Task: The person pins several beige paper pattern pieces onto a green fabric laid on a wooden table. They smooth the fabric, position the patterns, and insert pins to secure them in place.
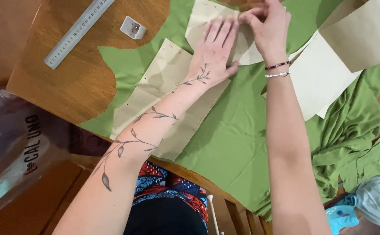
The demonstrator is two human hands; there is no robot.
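Green fabric [238, 130] lay spread over the wooden table [77, 82], several tan paper pattern pieces [164, 87] already laid on it. Left hand [214, 54] lay flat, fingers spread, pressing down the upper pattern piece [198, 21]. Right hand [268, 26] was pinched at that piece's top edge; what it gripped could not be told. No cuts were visible along the pieces, so cutting seemed undone. Metal ruler [77, 30] and small grey box [133, 27] sat apart, untouched.

Left hand [211, 56] lies flat, right hand [269, 27] pinches with curled fingers [247, 17].
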